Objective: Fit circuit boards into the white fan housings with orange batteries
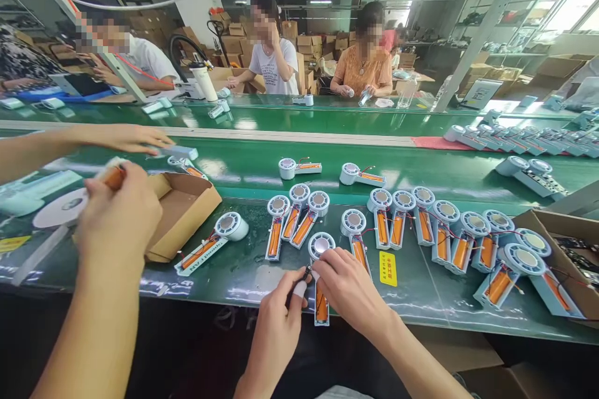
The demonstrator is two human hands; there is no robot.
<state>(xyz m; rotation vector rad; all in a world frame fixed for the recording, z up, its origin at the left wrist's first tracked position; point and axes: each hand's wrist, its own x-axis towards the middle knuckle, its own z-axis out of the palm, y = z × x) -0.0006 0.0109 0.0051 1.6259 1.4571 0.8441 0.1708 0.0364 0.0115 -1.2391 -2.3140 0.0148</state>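
Hands [349, 285] at fan [321, 307]; long axis fore-and-aft, round head [322, 244] away

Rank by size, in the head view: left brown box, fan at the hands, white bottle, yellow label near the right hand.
1. Box
2. Fan, partly hidden by the right hand
3. Bottle and label: too alike to rank; the bottle stands farther away.

Left hand [276, 324] and right hand [347, 283] close together, fingertips nearly meeting.
Left: thumb and forefinger pinched. Right: back up, fingers curled, bare forearm angling in from lower right.
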